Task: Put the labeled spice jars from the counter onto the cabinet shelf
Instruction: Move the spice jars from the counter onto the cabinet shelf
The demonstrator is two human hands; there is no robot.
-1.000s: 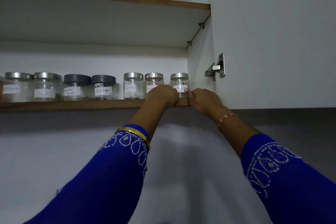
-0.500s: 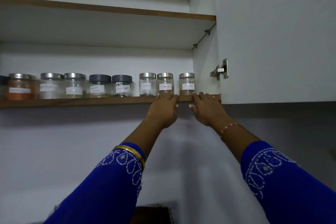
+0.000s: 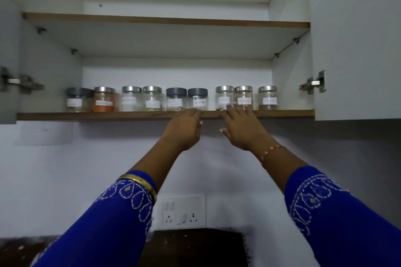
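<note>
Both hands reach up to the front edge of the cabinet shelf [image 3: 86, 115]: the left hand [image 3: 184, 129] and the right hand [image 3: 240, 129] are near each other but apart, fingers straight and holding nothing, fingertips at the shelf lip. Nine labeled spice jars [image 3: 152, 98] stand in one row on that shelf: six with silver lids, three with dark grey lids. One jar [image 3: 104, 99] holds orange powder. The upper shelf [image 3: 165, 20] sits above. Two cabinet doors stand open, with four hinges [image 3: 313, 82] visible. Below, one switch plate [image 3: 183, 211] is on the wall.
</note>
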